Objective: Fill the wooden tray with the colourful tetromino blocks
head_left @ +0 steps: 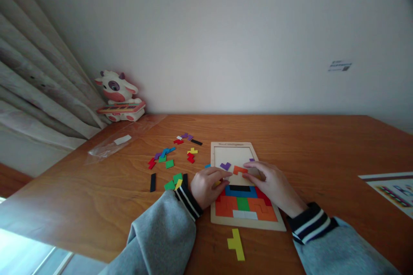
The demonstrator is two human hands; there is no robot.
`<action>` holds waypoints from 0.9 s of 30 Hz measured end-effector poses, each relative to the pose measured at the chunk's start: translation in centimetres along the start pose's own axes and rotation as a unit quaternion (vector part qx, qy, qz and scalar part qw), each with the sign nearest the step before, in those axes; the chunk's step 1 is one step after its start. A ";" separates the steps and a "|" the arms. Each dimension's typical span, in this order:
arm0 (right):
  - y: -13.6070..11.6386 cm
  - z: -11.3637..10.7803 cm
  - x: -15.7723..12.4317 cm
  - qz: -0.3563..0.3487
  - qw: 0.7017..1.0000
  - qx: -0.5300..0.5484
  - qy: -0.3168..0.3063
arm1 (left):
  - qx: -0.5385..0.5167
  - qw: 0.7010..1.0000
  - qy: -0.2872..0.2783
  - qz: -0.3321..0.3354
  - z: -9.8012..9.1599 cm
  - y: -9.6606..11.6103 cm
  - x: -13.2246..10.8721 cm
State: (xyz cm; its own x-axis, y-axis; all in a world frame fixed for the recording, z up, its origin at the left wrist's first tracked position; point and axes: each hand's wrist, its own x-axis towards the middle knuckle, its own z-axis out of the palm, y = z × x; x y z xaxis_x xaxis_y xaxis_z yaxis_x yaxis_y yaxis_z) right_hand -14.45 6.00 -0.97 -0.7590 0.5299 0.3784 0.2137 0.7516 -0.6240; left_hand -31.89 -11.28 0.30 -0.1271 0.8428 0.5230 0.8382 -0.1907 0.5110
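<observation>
Two bare hands of yours work over the wooden tray (pixel 249 224), well apart at the wrists, with their fingertips near each other above its middle. Your right hand (pixel 274 182) reaches in across the tray's right edge, finger and thumb at the right end of an orange piece (pixel 239 170); whether they grip it or only touch it, you cannot tell from this view. Your left hand (pixel 209 184) comes over the left edge, fingers curled and their tips just beside that same piece; you cannot tell whether they press on anything. The orange piece lies in the tray's bare upper part, with a purple piece (pixel 225 166) to its left. Toward the tray's near edge you have pieces packed side by side: white pieces (pixel 245 215) along the rim, a green piece (pixel 242 203) behind them between orange ones, then a blue piece (pixel 238 194) around a black piece (pixel 240 188). A yellow piece (pixel 237 245) lies on the table (pixel 309 146) just off the tray's near edge. Left of the tray you see loose pieces scattered, among them a black bar (pixel 152 182) and a green square (pixel 169 163). At the table's far left corner sits a cow toy (pixel 118 94), with a clear plastic bag (pixel 105 148) near it along the left edge; a printed sheet (pixel 392 191) lies toward the right.
</observation>
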 end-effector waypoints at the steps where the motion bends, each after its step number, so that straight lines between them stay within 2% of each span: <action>1: -0.1 0.1 0.2 0.003 1.000 -0.001 -0.003 | -0.002 1.000 0.000 -0.003 0.0 0.0 0.0; 5: 0.1 0.5 1.6 0.023 1.000 -0.010 -0.017 | -0.012 1.000 0.008 -0.027 -0.1 0.2 0.0; 8: 0.8 0.7 2.8 0.073 0.996 -0.023 -0.053 | -0.067 0.992 0.043 -0.102 0.1 0.1 0.1; 12: 1.2 0.7 3.7 0.106 0.988 -0.014 -0.110 | -0.216 0.941 0.138 -0.220 0.2 -1.1 0.4; 16: 0.8 0.8 3.4 0.088 0.989 0.037 -0.110 | -0.301 0.899 0.190 -0.256 0.1 -2.6 0.6; 19: 0.1 1.0 2.9 0.087 0.990 0.078 -0.078 | -0.323 0.887 0.196 -0.266 0.0 -2.9 0.8; 23: -1.0 1.1 2.3 0.087 0.990 0.111 -0.017 | -0.319 0.894 0.174 -0.262 0.0 -2.3 0.8; 27: -2.5 0.8 2.1 0.079 0.982 0.170 -0.033 | -0.306 0.907 0.154 -0.245 0.1 -1.5 0.7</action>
State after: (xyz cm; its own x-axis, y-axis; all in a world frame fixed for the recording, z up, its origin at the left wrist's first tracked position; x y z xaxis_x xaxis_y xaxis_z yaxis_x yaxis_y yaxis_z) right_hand -17.07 4.88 0.85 -0.7740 0.5935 0.2207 0.1221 0.4819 -0.8677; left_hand -33.21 -10.39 -0.18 -0.6259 0.7389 0.2494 0.2020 -0.1553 0.9670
